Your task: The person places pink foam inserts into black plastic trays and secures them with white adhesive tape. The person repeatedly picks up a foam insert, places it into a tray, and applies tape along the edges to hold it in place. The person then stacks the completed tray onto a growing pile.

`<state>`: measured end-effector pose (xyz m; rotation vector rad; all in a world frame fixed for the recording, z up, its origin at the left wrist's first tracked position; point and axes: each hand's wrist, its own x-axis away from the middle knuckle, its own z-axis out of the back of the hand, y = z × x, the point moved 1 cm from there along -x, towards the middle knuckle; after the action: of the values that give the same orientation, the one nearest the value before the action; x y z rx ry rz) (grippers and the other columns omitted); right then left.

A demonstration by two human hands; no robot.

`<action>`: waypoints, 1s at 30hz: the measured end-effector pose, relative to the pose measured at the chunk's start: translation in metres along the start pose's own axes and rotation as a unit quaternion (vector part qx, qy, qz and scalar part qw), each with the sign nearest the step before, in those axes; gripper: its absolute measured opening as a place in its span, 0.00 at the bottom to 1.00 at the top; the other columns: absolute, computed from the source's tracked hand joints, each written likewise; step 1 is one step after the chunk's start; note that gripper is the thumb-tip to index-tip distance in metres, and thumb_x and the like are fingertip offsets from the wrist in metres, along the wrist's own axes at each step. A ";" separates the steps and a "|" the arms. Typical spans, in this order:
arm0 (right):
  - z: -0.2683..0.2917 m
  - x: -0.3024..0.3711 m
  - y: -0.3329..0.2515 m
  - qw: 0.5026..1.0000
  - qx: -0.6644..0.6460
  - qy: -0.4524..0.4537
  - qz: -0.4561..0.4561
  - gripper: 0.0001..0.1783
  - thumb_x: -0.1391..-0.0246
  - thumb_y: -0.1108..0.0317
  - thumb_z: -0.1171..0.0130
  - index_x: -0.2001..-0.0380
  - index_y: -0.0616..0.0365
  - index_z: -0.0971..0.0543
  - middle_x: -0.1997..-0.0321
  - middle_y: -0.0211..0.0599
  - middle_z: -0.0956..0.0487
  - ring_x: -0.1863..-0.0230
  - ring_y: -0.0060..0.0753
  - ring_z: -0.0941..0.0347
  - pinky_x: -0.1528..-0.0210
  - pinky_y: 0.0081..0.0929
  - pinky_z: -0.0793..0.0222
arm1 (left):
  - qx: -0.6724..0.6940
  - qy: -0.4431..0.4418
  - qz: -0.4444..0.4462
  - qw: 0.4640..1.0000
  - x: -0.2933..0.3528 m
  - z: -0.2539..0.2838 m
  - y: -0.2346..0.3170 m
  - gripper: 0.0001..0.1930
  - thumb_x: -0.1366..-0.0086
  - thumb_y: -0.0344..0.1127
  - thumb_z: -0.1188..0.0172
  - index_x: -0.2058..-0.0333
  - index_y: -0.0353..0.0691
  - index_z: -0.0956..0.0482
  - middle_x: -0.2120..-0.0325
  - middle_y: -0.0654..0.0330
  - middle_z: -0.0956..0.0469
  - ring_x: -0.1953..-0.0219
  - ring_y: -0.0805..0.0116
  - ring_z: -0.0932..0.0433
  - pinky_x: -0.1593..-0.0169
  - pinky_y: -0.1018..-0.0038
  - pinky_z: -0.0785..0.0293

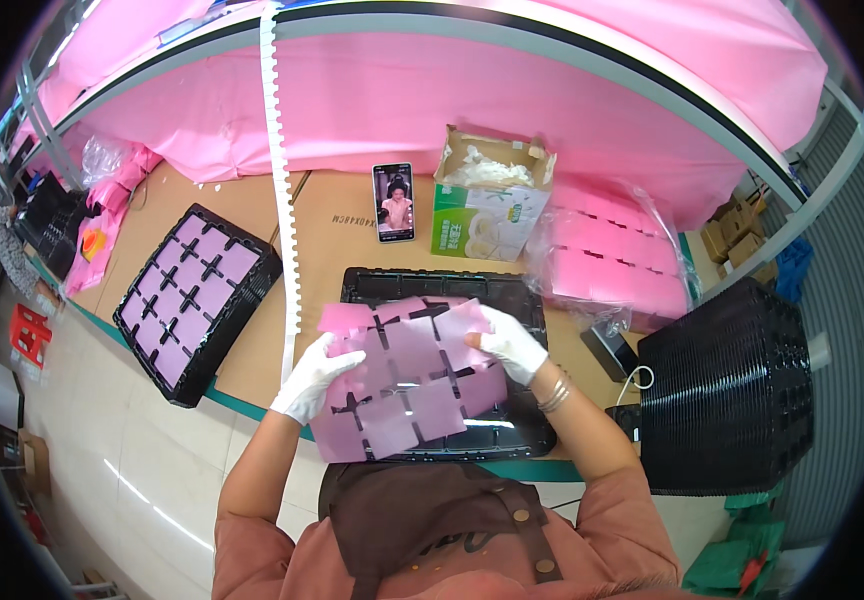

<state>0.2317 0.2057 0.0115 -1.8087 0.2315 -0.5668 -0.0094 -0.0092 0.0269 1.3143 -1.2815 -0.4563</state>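
In front of me I hold a thin, translucent pink sheet (389,428) with cross-shaped cut-outs, tilted over a black plastic tray (512,440). My left hand (314,382), in a white glove, is closed on its left edge. My right hand (512,346), gloved too, pinches its upper right corner, with the thumb on top. More than one layer of pink seems to overlap near the top; how many sheets I hold, I cannot tell. Much of the tray is hidden under the sheet.
Left stands a black tray lined with pink (190,290); a white notched strip (282,200) runs beside it. Behind are a propped phone (393,203) and an open carton (487,215). To the right are bagged pink sheets (612,250), a black box (609,350) and stacked black trays (722,390).
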 end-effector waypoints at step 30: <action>0.036 0.057 0.076 0.905 0.249 0.343 -0.037 0.30 0.46 0.78 0.45 0.39 0.67 0.34 0.69 0.34 0.21 0.77 0.21 0.25 0.79 0.22 0.30 | -0.209 0.040 -0.029 0.977 -0.018 -0.036 -0.022 0.34 0.32 0.45 0.43 0.34 0.34 0.44 0.45 0.58 0.30 0.48 0.65 0.27 0.44 0.70 0.30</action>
<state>0.3079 0.1875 -0.0527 -1.0732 0.4480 -1.1952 0.0242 0.0152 0.0084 1.0045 -1.0124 -0.6678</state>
